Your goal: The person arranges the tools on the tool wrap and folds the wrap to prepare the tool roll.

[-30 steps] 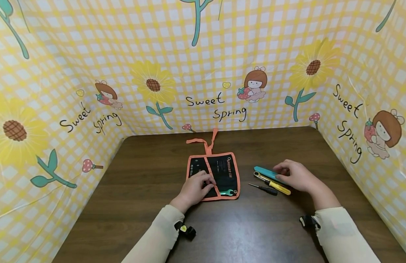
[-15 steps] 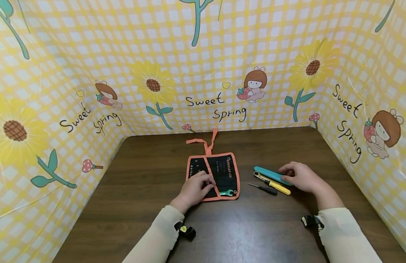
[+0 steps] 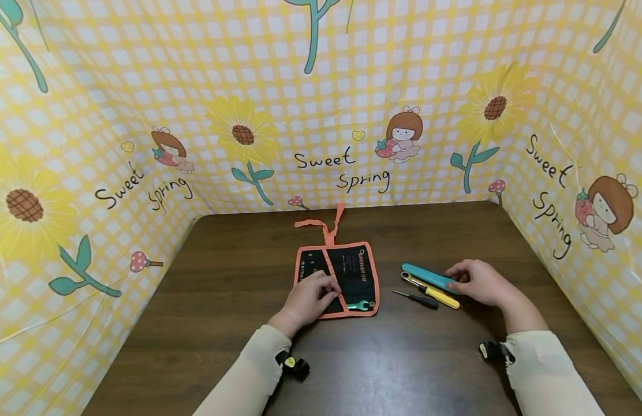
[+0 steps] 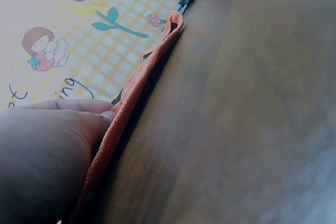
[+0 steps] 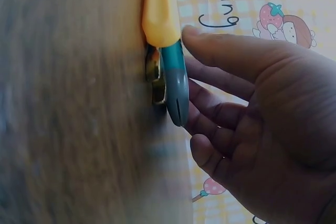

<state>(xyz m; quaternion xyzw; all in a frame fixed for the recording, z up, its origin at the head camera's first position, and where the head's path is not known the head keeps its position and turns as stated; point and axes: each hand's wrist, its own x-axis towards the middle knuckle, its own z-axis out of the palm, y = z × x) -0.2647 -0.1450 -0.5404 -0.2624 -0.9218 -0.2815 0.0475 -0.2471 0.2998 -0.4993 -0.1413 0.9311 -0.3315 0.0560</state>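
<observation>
My left hand (image 3: 313, 294) pinches the orange trim of the black tool pouch (image 3: 354, 268), thumb against fingers; in the left wrist view the orange binding (image 4: 126, 108) runs past the fingertips. A green open-end wrench (image 3: 359, 305) shows at the pouch's lower right. My right hand (image 3: 481, 283) is at the near end of a long teal tool (image 3: 425, 274), thumb and bent fingers about it; whether they grip is unclear. In the right wrist view its grey slotted tip (image 5: 177, 98) shows. Beside it lie a yellow-handled tool (image 3: 441, 296) and a small black screwdriver (image 3: 422, 300).
Orange ties (image 3: 329, 231) spread from the pouch's far edge. A metal ring end (image 3: 406, 276) lies by the yellow-handled tool. All lie on the brown wooden table (image 3: 238, 260), enclosed by yellow checked cloth (image 3: 321, 115) at the back and sides.
My right hand has slid right and slightly nearer along the teal tool, from its middle to its end. The tools have hardly moved. My left hand holds still on the pouch.
</observation>
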